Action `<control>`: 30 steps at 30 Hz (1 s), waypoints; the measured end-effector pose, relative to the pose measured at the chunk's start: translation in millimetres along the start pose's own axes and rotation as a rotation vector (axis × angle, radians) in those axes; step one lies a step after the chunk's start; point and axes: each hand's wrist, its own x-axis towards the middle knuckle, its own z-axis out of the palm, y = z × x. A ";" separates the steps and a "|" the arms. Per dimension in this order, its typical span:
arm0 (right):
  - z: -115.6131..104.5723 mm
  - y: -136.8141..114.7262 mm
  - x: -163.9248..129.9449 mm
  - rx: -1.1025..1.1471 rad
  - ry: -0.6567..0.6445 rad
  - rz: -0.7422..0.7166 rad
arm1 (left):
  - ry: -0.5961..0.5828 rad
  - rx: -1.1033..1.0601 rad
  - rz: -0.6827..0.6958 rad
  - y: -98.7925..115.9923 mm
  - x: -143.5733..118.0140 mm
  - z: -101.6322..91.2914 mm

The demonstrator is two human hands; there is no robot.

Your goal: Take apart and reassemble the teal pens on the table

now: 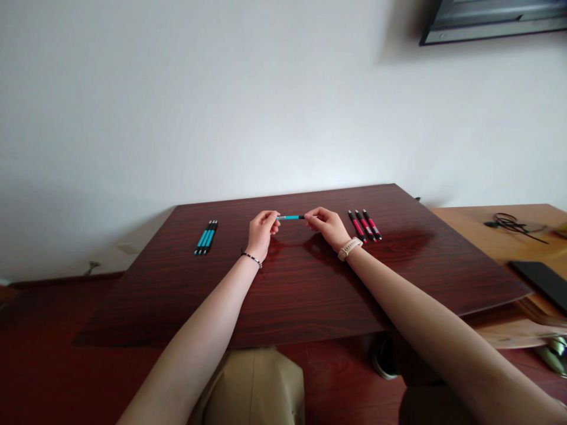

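Note:
A blue pen (290, 217) with black ends is stretched level between my two hands, above the far middle of the dark wooden table (283, 307). My left hand (262, 230) pinches its left end, and my right hand (326, 225) pinches the right end; the fingertips cover both tips. Left of my left hand, three blue pens (206, 237) lie side by side on the tabletop. Just beyond my right wrist lie three pink pens (364, 225) with black ends, also in a row.
A white wall (266, 118) rises behind the table. To the right, a lighter wooden table (478, 236) carries a coiled black cable (509, 223) and a flat black object (540, 282). A screen (496, 23) hangs at the upper right.

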 end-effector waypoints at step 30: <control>0.4 -4.7 0.6 0.082 0.026 0.041 | 0.001 -0.044 0.021 -4.9 2.9 -1.1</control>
